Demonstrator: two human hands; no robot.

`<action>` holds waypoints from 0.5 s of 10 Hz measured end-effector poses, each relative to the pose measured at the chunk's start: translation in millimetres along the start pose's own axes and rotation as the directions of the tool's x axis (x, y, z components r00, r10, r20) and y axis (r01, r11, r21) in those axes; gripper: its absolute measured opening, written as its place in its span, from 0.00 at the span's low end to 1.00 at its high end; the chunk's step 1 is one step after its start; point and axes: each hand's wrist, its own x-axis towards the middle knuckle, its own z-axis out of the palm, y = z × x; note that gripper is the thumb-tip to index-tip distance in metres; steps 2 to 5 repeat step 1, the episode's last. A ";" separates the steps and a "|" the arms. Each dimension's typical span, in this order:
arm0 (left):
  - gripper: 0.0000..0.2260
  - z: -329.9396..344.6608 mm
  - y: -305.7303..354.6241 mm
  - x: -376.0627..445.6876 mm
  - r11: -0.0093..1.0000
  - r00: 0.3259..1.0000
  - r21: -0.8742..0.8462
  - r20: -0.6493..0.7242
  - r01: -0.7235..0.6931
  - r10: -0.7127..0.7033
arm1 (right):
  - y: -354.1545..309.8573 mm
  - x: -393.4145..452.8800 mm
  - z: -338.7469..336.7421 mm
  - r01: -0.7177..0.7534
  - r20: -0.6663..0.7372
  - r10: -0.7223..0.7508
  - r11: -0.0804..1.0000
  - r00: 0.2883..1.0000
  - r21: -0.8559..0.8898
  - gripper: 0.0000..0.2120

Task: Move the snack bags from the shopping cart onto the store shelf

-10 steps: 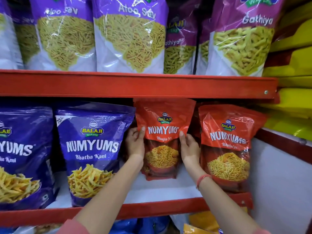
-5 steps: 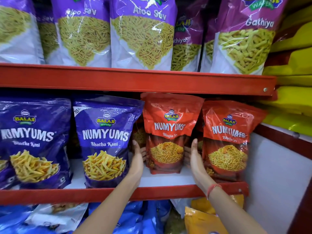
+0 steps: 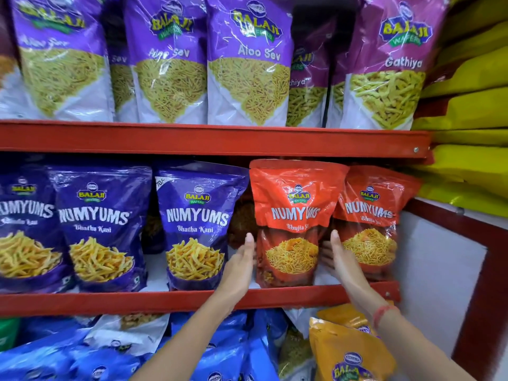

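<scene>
yellow sacks (image 3: 472,111) stacked right of shelving; white panel (image 3: 437,284) below, perhaps wall.

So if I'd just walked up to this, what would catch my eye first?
Probably the glossy orange-red Numyums Bhujia Sev bag standing on the middle red metal shelf, flanked by the left hand and right hand at its lower sides. Left of it stand shiny blue Numyums Bhatha Kani bags, and above runs a row of purple Aloo Sev bags.

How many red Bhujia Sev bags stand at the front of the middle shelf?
2. One stands between the left hand and right hand; the other is just right of it. Darker bags behind may be more.
</scene>
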 end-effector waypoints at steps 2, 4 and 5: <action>0.20 -20.5 19.4 -14.5 0.946 0.953 0.179 -0.086 -0.270 0.289 | -36.4 -7.8 -27.0 0.248 -0.145 -0.260 0.964 0.955 -0.095 0.16; 0.20 -20.5 19.4 -14.5 0.946 0.953 0.179 -0.086 -0.270 0.289 | -36.4 -7.8 -27.0 0.248 -0.145 -0.260 0.964 0.955 -0.095 0.16; 0.20 -20.5 19.4 -14.5 0.946 0.953 0.179 -0.086 -0.270 0.289 | -36.4 -7.8 -27.0 0.248 -0.145 -0.260 0.964 0.955 -0.095 0.16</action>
